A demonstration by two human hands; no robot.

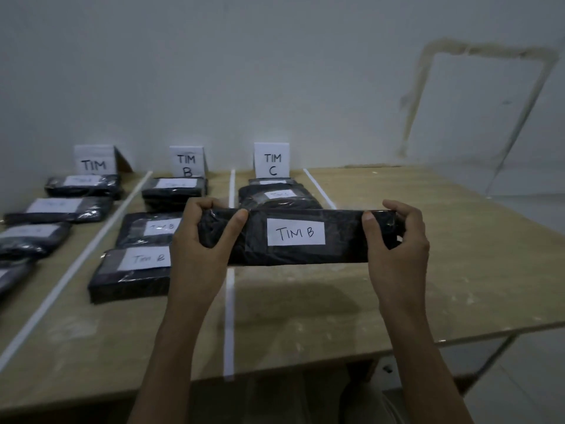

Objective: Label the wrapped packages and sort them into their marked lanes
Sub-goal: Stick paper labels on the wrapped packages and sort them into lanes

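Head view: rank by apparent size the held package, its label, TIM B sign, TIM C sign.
1. held package
2. label, marginally, but nearer the camera, so unsure
3. TIM C sign and TIM B sign: alike, unranked

Premises: an improvised packing and sorting station in a plain room. A bare plywood table stands against a white wall that bears a stained rectangular outline. White tape strips divide the top into lanes, headed by handwritten standing cards, among them the TIM B card and the TIM C card. Dark wrapped packages with paper labels lie in rows within the lanes.
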